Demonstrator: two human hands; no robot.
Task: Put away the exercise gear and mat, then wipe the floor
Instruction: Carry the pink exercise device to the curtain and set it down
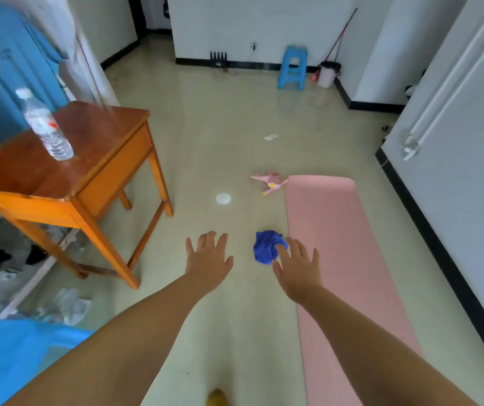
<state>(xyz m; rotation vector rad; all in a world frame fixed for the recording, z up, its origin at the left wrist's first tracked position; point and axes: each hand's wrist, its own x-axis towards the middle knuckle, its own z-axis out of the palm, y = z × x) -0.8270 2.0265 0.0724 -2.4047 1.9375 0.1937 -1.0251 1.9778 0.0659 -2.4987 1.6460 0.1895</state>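
Right hand (298,266) partly hides the crumpled blue cloth (267,247); left hand (208,257) hovers at its nine o'clock, each grip apart, fingers spread. Flat pink mat (349,259), cut off below, lies at three o'clock.

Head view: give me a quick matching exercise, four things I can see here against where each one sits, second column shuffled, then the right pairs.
Things:
1. water bottle
2. blue cloth
3. pink mat
4. blue stool

Places:
A. flat along the floor on the right
B. on the wooden table
C. by the far wall
D. bunched on the floor at the right hand fingertips

Pairs: 1-B, 2-D, 3-A, 4-C
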